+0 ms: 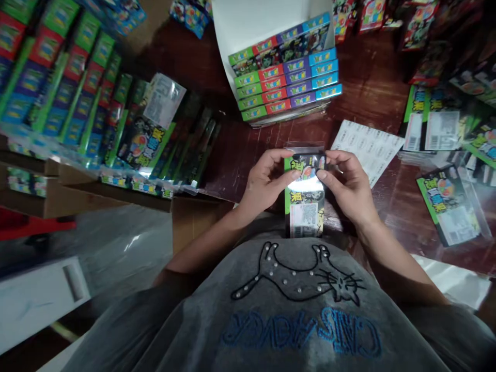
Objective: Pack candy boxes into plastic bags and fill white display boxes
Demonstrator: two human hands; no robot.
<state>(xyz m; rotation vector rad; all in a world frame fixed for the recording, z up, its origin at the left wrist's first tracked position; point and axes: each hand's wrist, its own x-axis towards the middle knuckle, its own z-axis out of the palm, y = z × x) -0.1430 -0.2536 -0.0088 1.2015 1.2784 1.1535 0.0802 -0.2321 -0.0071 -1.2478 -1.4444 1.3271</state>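
Note:
A green and black product box in a clear plastic sleeve [305,204] stands upright against my grey shirt, its lower half showing a white barcode label. My left hand [265,183] grips its upper left side, fingers curled over the top edge. On the upper right side, my right hand [349,183] pinches the sleeve with thumb and fingers. The sleeve's open flap [304,147] sticks up above both hands.
A stack of colourful small boxes [287,77] stands in a white carton straight ahead. A sheet of white labels [368,147] lies to the right. Sleeved boxes [451,209] lie further right. Rows of packed boxes [77,88] fill cartons at left on the dark wooden table [240,150].

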